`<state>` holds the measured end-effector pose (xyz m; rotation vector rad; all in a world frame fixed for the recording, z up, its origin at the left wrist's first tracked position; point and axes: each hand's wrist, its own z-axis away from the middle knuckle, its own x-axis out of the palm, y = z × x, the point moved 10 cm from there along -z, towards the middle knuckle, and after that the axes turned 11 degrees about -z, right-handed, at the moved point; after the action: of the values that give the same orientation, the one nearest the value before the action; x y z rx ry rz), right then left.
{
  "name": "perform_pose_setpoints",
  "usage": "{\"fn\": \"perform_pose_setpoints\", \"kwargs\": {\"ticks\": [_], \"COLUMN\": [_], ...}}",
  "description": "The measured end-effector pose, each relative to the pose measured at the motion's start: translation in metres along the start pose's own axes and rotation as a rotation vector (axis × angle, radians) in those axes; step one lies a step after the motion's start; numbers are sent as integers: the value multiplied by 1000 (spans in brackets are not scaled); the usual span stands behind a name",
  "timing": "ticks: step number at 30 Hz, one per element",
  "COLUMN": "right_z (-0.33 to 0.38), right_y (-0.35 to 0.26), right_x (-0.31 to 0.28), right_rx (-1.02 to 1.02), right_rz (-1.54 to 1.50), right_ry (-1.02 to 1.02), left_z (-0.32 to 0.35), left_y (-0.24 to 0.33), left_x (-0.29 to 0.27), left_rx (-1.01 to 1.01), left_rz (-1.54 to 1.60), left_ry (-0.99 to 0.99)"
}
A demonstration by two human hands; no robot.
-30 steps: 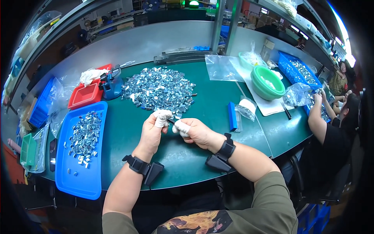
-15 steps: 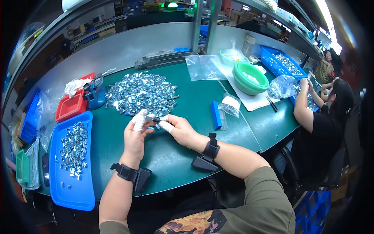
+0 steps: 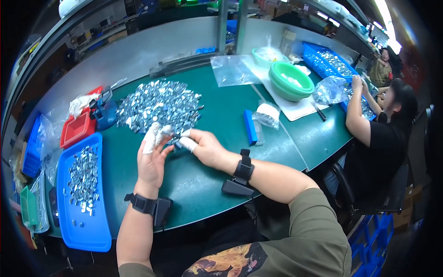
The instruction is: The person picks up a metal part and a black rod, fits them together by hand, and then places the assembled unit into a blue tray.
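The left hand (image 3: 150,161) and right hand (image 3: 203,147), fingertips wrapped in white tape, meet over the green tabletop (image 3: 198,180), each grip pinched shut on a small metal part (image 3: 171,135) held between them. Just beyond the grip lies the heap of shiny metal parts (image 3: 159,107). Left of the grip sits a blue tray (image 3: 94,231) with more parts; to its right, well apart, a blue block (image 3: 249,127).

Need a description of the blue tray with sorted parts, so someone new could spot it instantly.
Start at the green table and its big heap of shiny metal parts. Go to the table's near left corner, left of the left hand: the flat blue tray lies there. Unlike the small red tray behind it, it holds a thin scatter of metal pieces.
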<state>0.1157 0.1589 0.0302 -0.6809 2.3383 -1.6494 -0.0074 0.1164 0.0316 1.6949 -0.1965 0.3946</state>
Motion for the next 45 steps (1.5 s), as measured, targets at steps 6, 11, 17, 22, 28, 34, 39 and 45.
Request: {"fn": "perform_pose_setpoints", "kwargs": {"ticks": [6,11,17,22,28,34,39,45], "right_z": [-1,1,3,2,1,1,1,6], "right_y": [4,-2,-16,-16,-18,-13,-7,18], "right_x": [-5,0,2,0,1,-4,-2,0], "right_rx": [37,53,2,21,-26,1,28,355], "right_rz": [128,148,298,281,324,286,279,64], "right_ry": [-44,-50,-29,-18,-30,-4,-34,-54], "left_z": [-13,-11,-10,-10,-10,-10,-9,-16], "left_y": [-5,-8,-12,-9,-6,-10,-9,-13], "left_x": [-13,-10,-10,-18,-7,-6,-6,-21], "left_rx": [43,-16,-94,-33,-20,-67,-37,-14], "left_rz": [50,6,19,6,14,-4,-100,-427], "left_ry": [17,-4,-63,24,-33,-71,-7,62]}}
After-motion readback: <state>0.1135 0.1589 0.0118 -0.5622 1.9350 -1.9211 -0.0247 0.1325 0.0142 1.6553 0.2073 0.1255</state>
